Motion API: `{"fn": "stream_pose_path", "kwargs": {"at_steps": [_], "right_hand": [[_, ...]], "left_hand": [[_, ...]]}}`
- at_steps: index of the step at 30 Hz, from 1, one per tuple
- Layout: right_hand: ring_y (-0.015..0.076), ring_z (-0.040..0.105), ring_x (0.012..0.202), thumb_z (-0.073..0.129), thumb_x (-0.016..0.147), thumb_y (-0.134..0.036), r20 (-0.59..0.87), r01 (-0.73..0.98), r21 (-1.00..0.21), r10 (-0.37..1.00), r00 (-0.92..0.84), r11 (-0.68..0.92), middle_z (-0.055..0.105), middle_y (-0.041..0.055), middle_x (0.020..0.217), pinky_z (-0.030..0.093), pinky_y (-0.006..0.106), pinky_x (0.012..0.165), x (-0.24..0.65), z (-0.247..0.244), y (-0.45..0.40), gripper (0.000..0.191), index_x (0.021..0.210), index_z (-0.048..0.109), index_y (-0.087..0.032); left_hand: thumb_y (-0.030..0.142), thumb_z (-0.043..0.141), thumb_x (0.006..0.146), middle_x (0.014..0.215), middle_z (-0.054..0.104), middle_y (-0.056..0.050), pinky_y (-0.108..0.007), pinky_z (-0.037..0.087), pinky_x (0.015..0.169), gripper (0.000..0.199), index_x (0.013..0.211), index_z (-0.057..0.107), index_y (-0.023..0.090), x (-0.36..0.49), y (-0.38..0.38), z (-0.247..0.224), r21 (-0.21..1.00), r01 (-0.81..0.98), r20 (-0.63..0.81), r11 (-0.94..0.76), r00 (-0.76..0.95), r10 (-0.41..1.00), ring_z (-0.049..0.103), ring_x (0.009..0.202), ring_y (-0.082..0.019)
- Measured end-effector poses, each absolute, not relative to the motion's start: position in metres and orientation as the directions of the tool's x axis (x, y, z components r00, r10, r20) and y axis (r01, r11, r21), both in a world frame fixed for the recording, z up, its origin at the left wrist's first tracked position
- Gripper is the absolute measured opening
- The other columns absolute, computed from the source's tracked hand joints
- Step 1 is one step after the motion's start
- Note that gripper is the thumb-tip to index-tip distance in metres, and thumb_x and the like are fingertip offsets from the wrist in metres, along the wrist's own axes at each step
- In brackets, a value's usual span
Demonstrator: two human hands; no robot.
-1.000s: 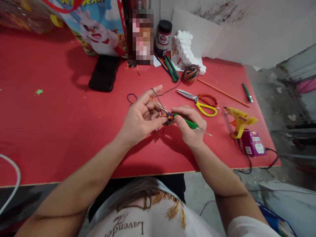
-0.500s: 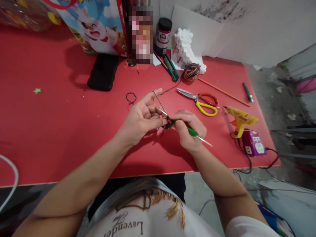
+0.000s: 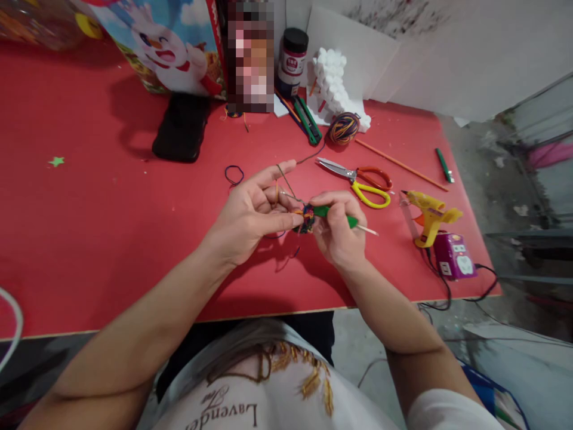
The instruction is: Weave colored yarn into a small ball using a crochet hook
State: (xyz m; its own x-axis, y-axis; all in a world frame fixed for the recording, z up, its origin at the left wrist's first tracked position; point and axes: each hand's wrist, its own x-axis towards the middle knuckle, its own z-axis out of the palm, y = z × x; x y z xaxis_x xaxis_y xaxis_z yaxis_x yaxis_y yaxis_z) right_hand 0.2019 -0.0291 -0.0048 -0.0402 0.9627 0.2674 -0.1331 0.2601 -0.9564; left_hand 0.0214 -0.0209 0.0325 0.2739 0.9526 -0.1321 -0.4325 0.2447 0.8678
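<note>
My left hand (image 3: pixel 250 212) pinches a small dark multicoloured crocheted piece (image 3: pixel 307 220) between thumb and fingers. Its index finger is stretched out, with yarn looped over it. In my right hand (image 3: pixel 342 227) is a crochet hook (image 3: pixel 352 221) with a green handle, its metal rear end sticking out to the right. The hook's tip is at the piece, too small to make out. From the raised finger the yarn runs back to a multicoloured yarn ball (image 3: pixel 344 128). A short yarn tail hangs below the piece.
Scissors (image 3: pixel 353 176), a green cutter (image 3: pixel 308 121) and an orange stick (image 3: pixel 400 165) lie beyond my hands. To the right are a yellow glue gun (image 3: pixel 430 216) and a purple box (image 3: pixel 455 255). A black phone (image 3: pixel 181 128) and a jar (image 3: pixel 292 63) stand farther back.
My right hand has turned, and the hook lies flatter. More of the crocheted piece shows between my hands. The whole view has shifted slightly.
</note>
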Motion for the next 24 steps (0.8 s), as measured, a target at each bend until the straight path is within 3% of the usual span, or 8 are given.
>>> {"fn": "stream_pose_path", "kwargs": {"at_steps": [3,6,13,17,24], "right_hand": [[0.0115,0.034,0.044,0.064,0.098,-0.073,0.071,-0.392,-0.919,0.958,-0.277,-0.045,0.047,-0.0077,0.053,0.043,0.025,0.043,0.201,-0.009,-0.02,0.046,0.089,0.068,-0.028],[0.01,0.03,0.041,0.064,0.099,-0.07,0.049,-0.455,-0.872,0.89,-0.453,-0.184,0.037,-0.0095,0.048,0.037,0.023,0.04,0.206,-0.011,-0.013,0.05,0.076,0.06,-0.026],[0.0075,0.036,0.039,0.071,0.1,-0.05,0.173,-0.442,-0.893,0.847,-0.503,-0.081,0.05,-0.0052,0.052,0.037,0.024,0.041,0.224,0.004,-0.008,0.04,0.073,0.07,-0.02],[0.0067,0.04,0.039,0.073,0.1,-0.043,0.172,-0.399,-0.917,0.881,-0.44,-0.02,0.059,-0.002,0.057,0.034,0.025,0.042,0.234,0.011,-0.008,0.035,0.076,0.078,-0.019],[0.0074,0.041,0.037,0.077,0.096,-0.04,0.198,-0.374,-0.925,0.919,-0.342,0.06,0.06,-0.001,0.054,0.025,0.025,0.039,0.24,0.013,-0.007,0.032,0.074,0.083,-0.019]], "left_hand": [[0.006,0.093,0.068,0.077,0.073,0.001,-0.026,0.056,0.062,0.076,0.14,0.072,0.02,0.018,-0.021,0.034,0.872,-0.427,-0.09,0.238,0.339,0.937,0.07,0.066,-0.014],[0.004,0.091,0.068,0.077,0.072,0.0,-0.025,0.052,0.06,0.076,0.14,0.074,0.022,0.017,-0.024,0.033,0.898,-0.379,-0.059,0.224,0.401,0.914,0.066,0.065,-0.013],[-0.001,0.082,0.069,0.078,0.071,0.001,-0.023,0.044,0.055,0.082,0.146,0.072,0.027,0.02,-0.031,0.042,0.957,-0.254,-0.019,0.142,0.432,0.902,0.046,0.058,-0.008],[0.0,0.081,0.07,0.079,0.07,0.0,-0.023,0.046,0.055,0.081,0.145,0.073,0.027,0.02,-0.032,0.045,0.966,-0.233,-0.011,0.113,0.4,0.916,0.047,0.059,-0.009],[0.003,0.081,0.072,0.081,0.069,0.001,-0.023,0.047,0.057,0.084,0.151,0.065,0.024,0.017,-0.03,0.047,0.981,-0.161,-0.036,0.109,0.398,0.917,0.052,0.062,-0.009]]}}
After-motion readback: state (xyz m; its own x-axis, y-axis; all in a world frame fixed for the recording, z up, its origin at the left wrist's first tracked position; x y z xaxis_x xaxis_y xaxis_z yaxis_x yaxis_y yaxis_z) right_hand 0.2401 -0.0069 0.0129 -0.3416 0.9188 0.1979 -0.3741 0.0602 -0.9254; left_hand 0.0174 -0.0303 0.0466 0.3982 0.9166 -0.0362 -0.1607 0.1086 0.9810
